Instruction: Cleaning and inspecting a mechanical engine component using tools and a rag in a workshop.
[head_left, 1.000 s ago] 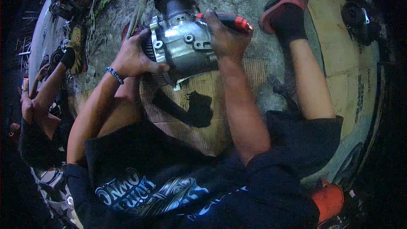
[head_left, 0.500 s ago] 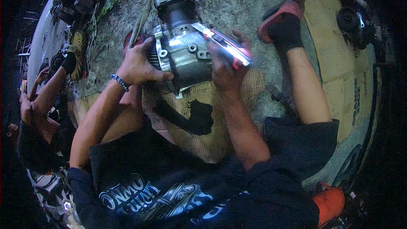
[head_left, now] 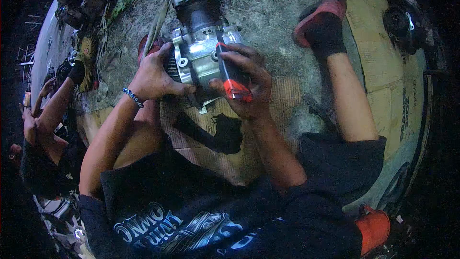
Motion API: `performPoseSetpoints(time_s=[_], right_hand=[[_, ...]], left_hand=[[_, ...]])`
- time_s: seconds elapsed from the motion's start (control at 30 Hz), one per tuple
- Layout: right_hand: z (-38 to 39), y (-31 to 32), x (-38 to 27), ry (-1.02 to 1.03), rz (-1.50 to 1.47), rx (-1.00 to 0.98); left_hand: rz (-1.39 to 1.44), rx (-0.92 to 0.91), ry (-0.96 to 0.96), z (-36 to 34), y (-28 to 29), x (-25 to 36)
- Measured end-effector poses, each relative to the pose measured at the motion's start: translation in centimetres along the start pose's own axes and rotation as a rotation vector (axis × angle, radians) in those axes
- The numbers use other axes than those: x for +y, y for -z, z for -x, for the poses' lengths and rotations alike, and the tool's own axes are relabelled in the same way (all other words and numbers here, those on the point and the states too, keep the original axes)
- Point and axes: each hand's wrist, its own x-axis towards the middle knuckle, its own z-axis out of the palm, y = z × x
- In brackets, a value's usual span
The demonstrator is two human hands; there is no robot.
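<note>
left hand [head_left: 155, 74] clasps the metal engine part [head_left: 203, 48] by the cardboard's [head_left: 286, 100] far edge, seemingly bracing it; right hand [head_left: 249, 79] grips a red-and-black tool [head_left: 229, 73] close along its side.

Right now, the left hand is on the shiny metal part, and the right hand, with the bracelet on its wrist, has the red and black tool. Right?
Not quite: the left hand wears the bracelet, as the head view shows. That hand is on the shiny metal part, and the right hand has the tool.
</note>
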Motion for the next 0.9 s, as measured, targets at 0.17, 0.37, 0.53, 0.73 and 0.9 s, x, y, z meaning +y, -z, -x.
performPoseSetpoints(time_s=[0.17, 0.37, 0.53, 0.73, 0.9], right_hand=[[0.6, -0.6, -1.1, -0.188, -0.211, 0.199], [0.2, -0.4, -2.0, -0.496, -0.46, 0.288], [-0.3, -0.8, -1.2, -0.469, -0.431, 0.395], [-0.5, -1.0, -1.1, -0.319, -0.031, 0.291], [-1.3, -0.6, -1.2, -0.262, 0.056, 0.225]], left_hand=[[0.016, 0.003, 0.039, 0.2, 0.2, 0.9], [0.091, -0.014, -0.019, 0.0, 0.1, 0.7], [0.112, -0.072, 0.108, 0.1, 0.2, 0.9], [0.014, -0.045, 0.071, 0.1, 0.3, 0.2], [0.035, -0.012, 0.026, 0.1, 0.2, 0.7]])
